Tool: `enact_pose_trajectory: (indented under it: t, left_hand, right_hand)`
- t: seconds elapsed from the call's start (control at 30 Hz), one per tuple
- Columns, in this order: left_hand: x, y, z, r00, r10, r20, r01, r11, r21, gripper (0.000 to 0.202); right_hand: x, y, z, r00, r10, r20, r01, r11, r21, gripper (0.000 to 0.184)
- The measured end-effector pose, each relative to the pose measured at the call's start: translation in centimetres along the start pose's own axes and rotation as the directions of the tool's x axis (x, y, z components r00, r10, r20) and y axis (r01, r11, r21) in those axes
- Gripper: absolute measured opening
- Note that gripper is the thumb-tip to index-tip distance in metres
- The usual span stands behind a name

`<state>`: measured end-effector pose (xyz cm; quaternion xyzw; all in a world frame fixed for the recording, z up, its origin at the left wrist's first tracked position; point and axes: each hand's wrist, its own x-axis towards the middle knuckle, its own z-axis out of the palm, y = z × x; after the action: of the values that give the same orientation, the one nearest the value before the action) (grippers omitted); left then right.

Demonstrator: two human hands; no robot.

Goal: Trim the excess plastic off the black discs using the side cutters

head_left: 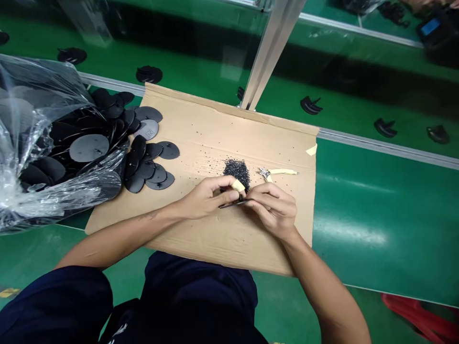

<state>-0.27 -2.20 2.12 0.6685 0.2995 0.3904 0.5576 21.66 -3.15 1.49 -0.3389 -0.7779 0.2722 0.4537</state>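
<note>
Over the front half of a cardboard sheet, both my hands hold one thin black plastic disc, seen nearly edge-on. My left hand pinches its left part; yellow tape wraps the index fingertip. Closed on the disc's right edge is my right hand, with its fingertips close to the left ones. Just beyond the fingers lies a heap of tiny black bits. A pair of cutting pliers with pale yellow handles rests right of the heap, partly hidden by my right hand.
At the left, a clear plastic bag spills many black discs, and several loose discs lie on the cardboard. A metal post rises at the back edge. Curved black parts sit on the green surface beyond.
</note>
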Motion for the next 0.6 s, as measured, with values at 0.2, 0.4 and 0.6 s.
enact_pose_trajectory:
  t: [0.2, 0.4, 0.6]
  left_hand:
    - [-0.1, -1.2, 0.4, 0.985, 0.116, -0.124, -0.097, 0.984, 0.147, 0.032]
    - [0.2, -2.0, 0.1, 0.943, 0.124, -0.308, -0.064, 0.978, 0.199, 0.023]
    - [0.3, -2.2, 0.1, 0.932, 0.107, -0.347, -0.049, 0.984, 0.171, 0.022]
  right_hand:
    - [0.4, 0.6, -1.4, 0.998, -0.052, 0.024, 0.054, 0.989, -0.135, 0.015]
    - [0.9, 3.3, -5.3, 0.944, 0.290, 0.154, -0.154, 0.805, -0.572, 0.075]
    - [0.4, 3.9, -5.4, 0.916, 0.390, 0.092, -0.241, 0.719, -0.652, 0.042]
